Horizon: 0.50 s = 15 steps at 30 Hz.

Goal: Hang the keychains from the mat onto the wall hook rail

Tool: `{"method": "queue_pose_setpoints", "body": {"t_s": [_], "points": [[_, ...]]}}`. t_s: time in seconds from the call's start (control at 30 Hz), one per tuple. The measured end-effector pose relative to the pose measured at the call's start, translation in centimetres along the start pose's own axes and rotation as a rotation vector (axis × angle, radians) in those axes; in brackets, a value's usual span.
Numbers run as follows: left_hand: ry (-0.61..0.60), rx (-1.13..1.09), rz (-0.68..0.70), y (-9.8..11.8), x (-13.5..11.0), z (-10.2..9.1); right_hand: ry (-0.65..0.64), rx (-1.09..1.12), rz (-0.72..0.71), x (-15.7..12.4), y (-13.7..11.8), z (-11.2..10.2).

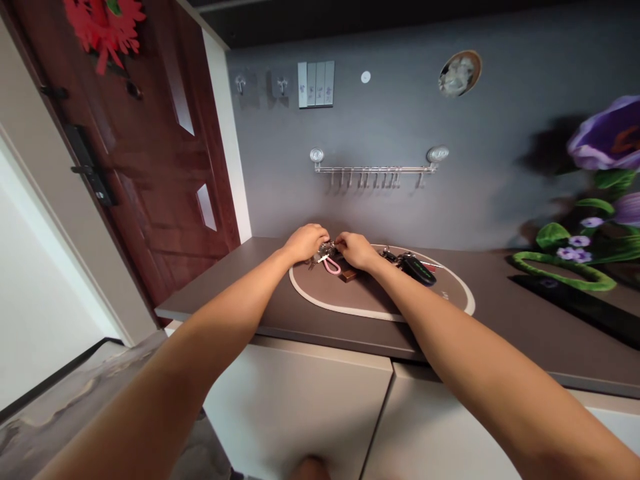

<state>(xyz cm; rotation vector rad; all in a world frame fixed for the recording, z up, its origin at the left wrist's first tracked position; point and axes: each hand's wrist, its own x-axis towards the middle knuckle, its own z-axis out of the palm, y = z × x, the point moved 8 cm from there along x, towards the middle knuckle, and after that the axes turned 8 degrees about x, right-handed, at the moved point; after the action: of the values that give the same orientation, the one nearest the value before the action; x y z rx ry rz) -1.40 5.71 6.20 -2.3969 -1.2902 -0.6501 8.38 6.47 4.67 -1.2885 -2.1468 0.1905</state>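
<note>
A bunch of metal keys (pixel 325 249) with a pink loop (pixel 332 266) is between my two hands, over the left part of an oval mat (pixel 345 311) with a pale border. My left hand (pixel 306 241) has its fingers closed on the keys from the left. From the right, my right hand (pixel 356 249) pinches at the same bunch; its fingertips are partly hidden. Just below that hand lies a small brown block-like piece (pixel 349 275). Beyond my right wrist, a black case with green marking (pixel 419 270) rests on the mat among other keys.
A wall rail (pixel 375 170) with several hooks hangs above the counter (pixel 270 293). Two clear hooks and a switch panel (pixel 316 85) are higher up. Purple artificial flowers (pixel 607 137) stand at the right. A dark red door (pixel 150 160) is at the left.
</note>
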Motion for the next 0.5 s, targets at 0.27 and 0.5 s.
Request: {"method": "queue_pose_setpoints", "body": {"t_s": [0.27,0.5], "points": [[0.118,0.050,-0.108,-0.9,-0.2,-1.9,0.076,0.075,-0.033,-0.2,-1.0,-0.7],[0.244,0.056,-0.122,-0.5,-0.5,-3.9,0.205,0.161,-0.100,-0.5,-2.2,-1.6]]}}
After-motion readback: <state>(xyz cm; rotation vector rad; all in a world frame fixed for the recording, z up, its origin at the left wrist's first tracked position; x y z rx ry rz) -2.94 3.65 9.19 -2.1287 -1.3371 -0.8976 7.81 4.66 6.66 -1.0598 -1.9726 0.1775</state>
